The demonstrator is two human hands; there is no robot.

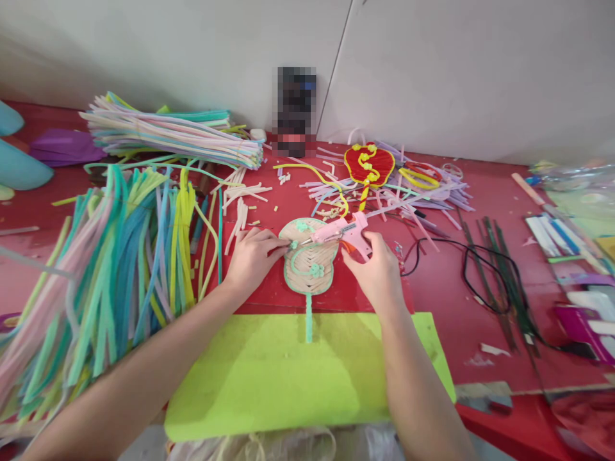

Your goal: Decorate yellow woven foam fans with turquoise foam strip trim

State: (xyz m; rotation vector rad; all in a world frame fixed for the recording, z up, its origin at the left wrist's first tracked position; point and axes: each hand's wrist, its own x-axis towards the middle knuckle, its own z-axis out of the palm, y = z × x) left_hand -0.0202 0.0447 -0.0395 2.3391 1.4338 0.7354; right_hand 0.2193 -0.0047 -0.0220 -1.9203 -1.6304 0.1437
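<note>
A pink hot glue gun (339, 230) is gripped in my right hand (379, 262), its nozzle pointing left. At the nozzle's tip, my left hand (257, 253) pinches a small green pipe-cleaner flower (294, 244). Beneath both lies a fan shape of beige pipe cleaner (319, 253) with a pale green border, a curled green stem and green flowers. Its twisted green handle (309, 320) extends toward me over a lime-green mat (278, 384). My right fingers hide part of the glue gun's grip.
Bundled pipe cleaners lie at the left (129, 243) and back left (173, 134). A red fan with yellow trim (368, 165) rests on purple pieces behind. A black cable (468, 282) loops across the red table (432, 346) at right. A blurred-out dark object (295, 109) leans on the wall.
</note>
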